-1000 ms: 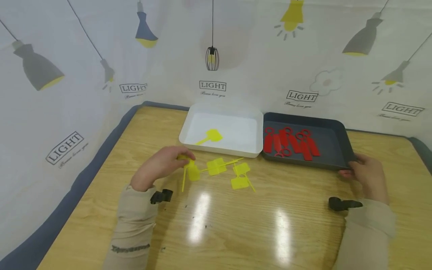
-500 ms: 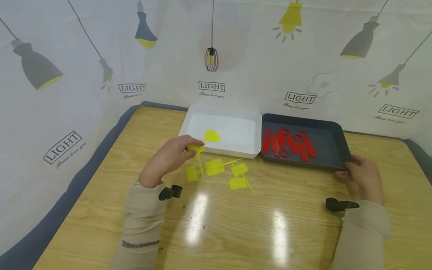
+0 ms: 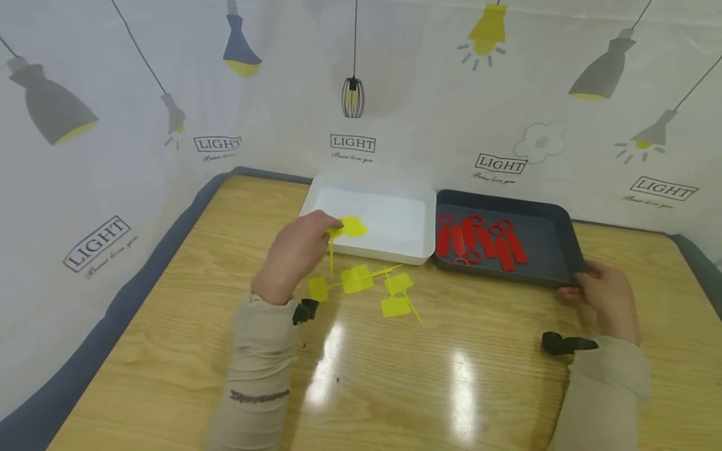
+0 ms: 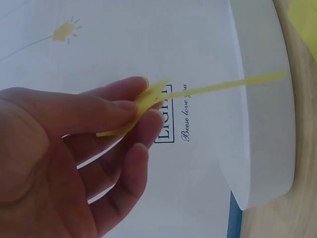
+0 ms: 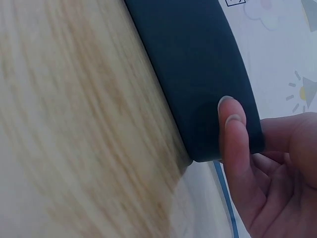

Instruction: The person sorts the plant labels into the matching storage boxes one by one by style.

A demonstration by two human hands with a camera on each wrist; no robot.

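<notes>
Yellow tags [image 3: 357, 279], red pcs [image 3: 514, 247], wht tray [image 3: 389, 216], dk-grey tray [image 3: 544, 241], lt-brown wood-grain tbl [image 3: 395, 376], wht backdrop [image 3: 287, 100] w/ lamp prints [image 3: 605, 66].

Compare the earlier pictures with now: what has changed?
The left hand, pinching a yellow tag, has moved forward and right to the near side of the white tray. The right hand still grips the dark tray; the red tags and other yellow tags stay put.

Head: I'm looking forward and down over the table [image 3: 395, 376], farthest back. Left wrist: I'm facing the left hand [image 3: 296, 250] close up, white tray [image 4: 270, 139] at frame right. Right wrist: I'm watching the right hand [image 3: 612, 297] and dark tray [image 5: 193, 74], equally near. Head is sharing one tray with each.
</notes>
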